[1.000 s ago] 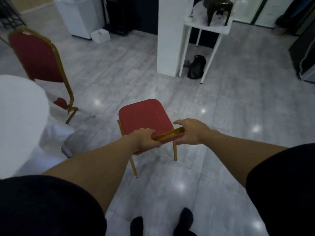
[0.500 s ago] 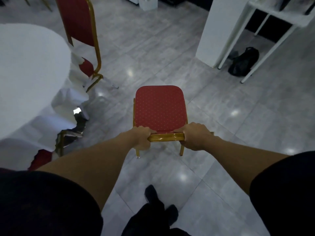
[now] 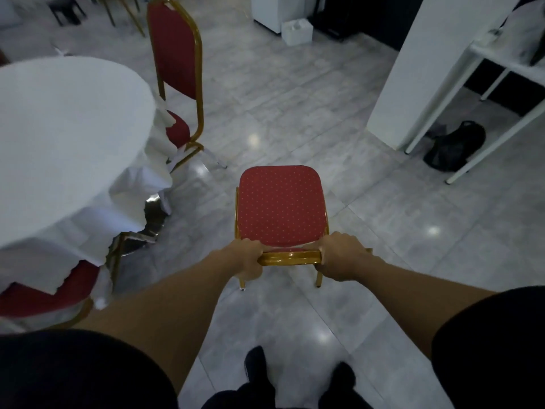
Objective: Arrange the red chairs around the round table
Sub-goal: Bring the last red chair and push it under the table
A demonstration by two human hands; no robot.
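Note:
A red chair (image 3: 280, 202) with a dotted seat and gold frame stands right in front of me on the tiled floor. My left hand (image 3: 246, 256) and my right hand (image 3: 342, 255) both grip the gold top rail of its backrest. The round table (image 3: 59, 128), draped in a white cloth, fills the left side. A second red chair (image 3: 177, 54) is pushed against the table's far right edge, its seat partly under the cloth. A third red chair (image 3: 41, 296) sits at the table's near edge, mostly hidden by cloth.
A white pillar (image 3: 436, 54) and a white-legged side table (image 3: 501, 60) stand at the right, with a black bag (image 3: 454, 146) on the floor beneath. A small white box (image 3: 296, 31) sits at the back. My dark shoes (image 3: 256, 367) show at the bottom.
The view has swung left and I have stepped forward, bringing the round table and the chairs beside it further into view. The held chair now faces squarely away from me. Both hands keep their grip.

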